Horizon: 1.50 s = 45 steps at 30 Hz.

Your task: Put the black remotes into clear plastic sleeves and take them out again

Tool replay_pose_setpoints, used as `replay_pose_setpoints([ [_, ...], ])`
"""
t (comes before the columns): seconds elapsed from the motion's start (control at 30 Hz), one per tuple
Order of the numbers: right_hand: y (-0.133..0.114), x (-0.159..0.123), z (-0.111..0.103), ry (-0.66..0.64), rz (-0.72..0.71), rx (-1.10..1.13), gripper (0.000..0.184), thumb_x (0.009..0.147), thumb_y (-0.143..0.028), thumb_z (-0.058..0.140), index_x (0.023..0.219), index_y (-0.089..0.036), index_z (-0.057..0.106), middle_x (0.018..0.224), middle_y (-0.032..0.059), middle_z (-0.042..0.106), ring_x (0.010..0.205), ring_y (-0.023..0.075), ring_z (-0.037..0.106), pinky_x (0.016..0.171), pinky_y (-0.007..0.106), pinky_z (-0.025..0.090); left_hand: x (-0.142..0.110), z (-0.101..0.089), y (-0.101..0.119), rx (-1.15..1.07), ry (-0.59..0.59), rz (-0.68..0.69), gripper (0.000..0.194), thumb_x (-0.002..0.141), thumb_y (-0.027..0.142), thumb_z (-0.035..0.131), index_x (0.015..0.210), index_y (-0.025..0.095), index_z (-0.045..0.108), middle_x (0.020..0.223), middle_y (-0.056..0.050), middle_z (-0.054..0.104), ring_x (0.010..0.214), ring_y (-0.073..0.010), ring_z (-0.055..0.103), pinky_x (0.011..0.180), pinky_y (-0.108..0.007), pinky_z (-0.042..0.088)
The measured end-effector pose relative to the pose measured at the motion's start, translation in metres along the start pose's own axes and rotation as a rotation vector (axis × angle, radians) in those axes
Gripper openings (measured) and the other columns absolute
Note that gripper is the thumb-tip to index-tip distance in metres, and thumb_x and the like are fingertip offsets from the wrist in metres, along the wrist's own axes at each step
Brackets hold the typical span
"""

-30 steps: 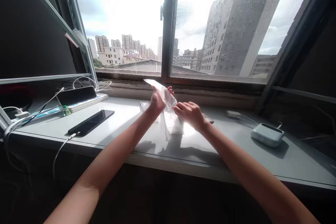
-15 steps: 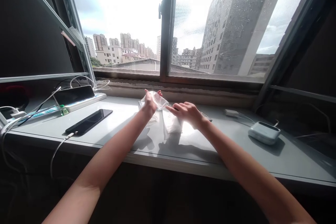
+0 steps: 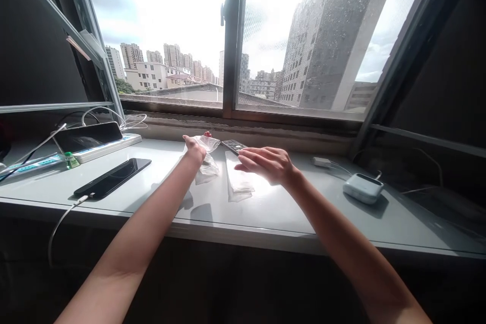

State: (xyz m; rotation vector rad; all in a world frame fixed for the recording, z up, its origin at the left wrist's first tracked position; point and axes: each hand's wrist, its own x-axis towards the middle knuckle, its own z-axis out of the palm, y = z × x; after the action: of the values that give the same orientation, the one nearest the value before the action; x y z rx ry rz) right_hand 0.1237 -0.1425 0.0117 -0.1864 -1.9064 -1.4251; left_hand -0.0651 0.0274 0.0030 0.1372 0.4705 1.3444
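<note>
Clear plastic bag (image 3: 205, 164) is grasped, crumpled, in the left hand (image 3: 195, 151), its fingers closed on the film just above the bench (image 3: 273, 217). Right hand (image 3: 268, 164) is held open, fingers released, just beside a flat plastic packet (image 3: 238, 179) (lying on the bench). Further left, a black smartphone (image 3: 112, 177) is laid; a black remote control (image 3: 232, 145) is seen beyond, near the window sill (image 3: 266, 136).
</note>
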Motion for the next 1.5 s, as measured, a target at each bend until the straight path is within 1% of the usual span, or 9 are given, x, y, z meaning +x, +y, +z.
replay_pose_setpoints([
  [0.23, -0.01, 0.007, 0.002, -0.012, -0.126, 0.026, 0.007, 0.091, -0.028, 0.067, 0.092, -0.022, 0.069, 0.093, 0.0001, 0.076, 0.089, 0.0126, 0.071, 0.064, 0.02, 0.056, -0.001, 0.0, 0.003, 0.051, 0.069, -0.02, 0.076, 0.095, 0.064, 0.013, 0.116, 0.007, 0.059, 0.077, -0.015, 0.064, 0.061, -0.026, 0.063, 0.059, -0.04, 0.054],
  [0.4, -0.014, 0.013, 0.002, 0.03, -0.17, 0.011, 0.009, 0.09, -0.027, 0.067, 0.086, -0.019, 0.069, 0.091, 0.0006, 0.075, 0.086, 0.0115, 0.071, 0.068, 0.02, 0.058, -0.003, 0.002, -0.001, 0.096, 0.032, -0.059, 0.079, 0.095, 0.062, 0.011, 0.118, 0.004, 0.059, 0.081, -0.018, 0.063, 0.064, -0.0287, 0.062, 0.056, -0.041, 0.054],
  [0.5, -0.013, 0.01, 0.004, -0.004, -0.161, 0.012, 0.009, 0.091, -0.026, 0.067, 0.086, -0.019, 0.069, 0.091, 0.0004, 0.075, 0.087, 0.0118, 0.071, 0.07, 0.021, 0.059, -0.005, 0.003, -0.003, 0.089, 0.016, -0.066, 0.077, 0.096, 0.06, 0.011, 0.123, 0.003, 0.055, 0.085, -0.019, 0.062, 0.066, -0.0287, 0.062, 0.053, -0.04, 0.053],
  [0.67, -0.01, -0.003, 0.006, -0.192, -0.045, 0.082, 0.007, 0.092, -0.028, 0.064, 0.092, -0.024, 0.07, 0.095, 0.0002, 0.075, 0.092, 0.0134, 0.071, 0.071, 0.022, 0.059, -0.006, 0.004, -0.001, 0.082, 0.009, -0.069, 0.073, 0.096, 0.06, 0.011, 0.126, 0.007, 0.051, 0.084, -0.015, 0.06, 0.065, -0.0263, 0.061, 0.055, -0.038, 0.054],
  [0.83, -0.007, -0.006, 0.005, -0.137, 0.002, 0.13, 0.008, 0.091, -0.023, 0.065, 0.097, -0.023, 0.07, 0.099, 0.0023, 0.075, 0.097, 0.0152, 0.07, 0.078, 0.024, 0.059, -0.01, 0.004, 0.0, 0.098, 0.018, -0.072, 0.068, 0.096, 0.057, 0.014, 0.126, 0.009, 0.052, 0.083, -0.016, 0.06, 0.066, -0.0279, 0.062, 0.055, -0.04, 0.054],
  [1.07, -0.007, -0.003, 0.006, -0.204, 0.017, 0.059, 0.01, 0.094, -0.021, 0.06, 0.092, -0.024, 0.07, 0.097, 0.0006, 0.076, 0.096, 0.0149, 0.071, 0.082, 0.026, 0.06, -0.014, 0.007, -0.003, 0.051, -0.003, -0.082, 0.067, 0.096, 0.057, 0.015, 0.125, 0.009, 0.052, 0.081, -0.015, 0.059, 0.071, -0.0309, 0.063, 0.056, -0.04, 0.053],
  [1.2, -0.008, -0.004, 0.009, -0.135, -0.019, 0.095, 0.008, 0.093, -0.02, 0.062, 0.091, -0.023, 0.07, 0.098, 0.0011, 0.075, 0.094, 0.0143, 0.07, 0.082, 0.026, 0.06, -0.011, 0.007, -0.002, 0.101, -0.007, -0.076, 0.068, 0.096, 0.056, 0.015, 0.119, 0.006, 0.055, 0.077, -0.014, 0.059, 0.062, -0.027, 0.06, 0.057, -0.039, 0.053],
  [1.3, -0.009, -0.006, 0.01, -0.14, -0.025, 0.112, 0.008, 0.091, -0.019, 0.064, 0.094, -0.024, 0.07, 0.101, 0.0011, 0.075, 0.095, 0.0145, 0.069, 0.083, 0.027, 0.06, -0.012, 0.007, -0.002, 0.125, -0.018, -0.063, 0.071, 0.097, 0.055, 0.012, 0.116, 0.003, 0.057, 0.074, -0.014, 0.059, 0.059, -0.0243, 0.058, 0.057, -0.037, 0.053],
  [1.5, -0.011, -0.007, 0.014, -0.123, -0.011, 0.07, 0.009, 0.091, -0.017, 0.064, 0.094, -0.024, 0.07, 0.101, 0.0011, 0.074, 0.097, 0.0147, 0.068, 0.086, 0.028, 0.059, -0.021, 0.011, -0.012, 0.088, -0.046, -0.079, 0.074, 0.096, 0.063, 0.014, 0.114, 0.006, 0.058, 0.077, -0.015, 0.06, 0.06, -0.0266, 0.061, 0.055, -0.04, 0.053],
])
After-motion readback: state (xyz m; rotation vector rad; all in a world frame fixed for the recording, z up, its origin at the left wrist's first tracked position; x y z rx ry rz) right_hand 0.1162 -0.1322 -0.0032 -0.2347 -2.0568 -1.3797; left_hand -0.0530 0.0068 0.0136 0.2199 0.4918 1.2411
